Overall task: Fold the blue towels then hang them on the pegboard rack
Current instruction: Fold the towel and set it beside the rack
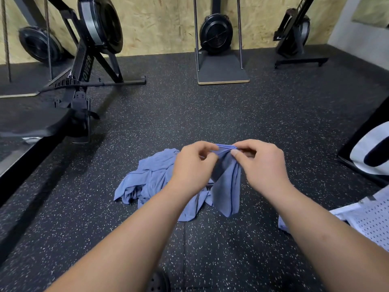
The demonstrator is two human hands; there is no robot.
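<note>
We've got one blue towel (226,182) up off the floor, hanging bunched just right of the pile (147,180) of other blue towels. Its lower end is at the pile's right edge; can't tell if it touches. Both hands pinch its gathered top edge: left hand (192,165) w/ fingers curled onto the fabric, right hand (261,163) thumb-to-fingers on the same edge, the two hands close together. The pile lies crumpled on the speckled rubber floor (210,112). Right of the pile is a white mesh garment (370,224), far left of it a rowing machine (84,66), and beyond it, by the wall, a black fan unit (216,34). No pegboard rack in view. Risks, imo: we're gripping mid-edge, not corners, so spreading could give a skewed fold. A loose pinch drops the towel into the pile & tangles it. A dragging tail picks up floor grit.
</note>
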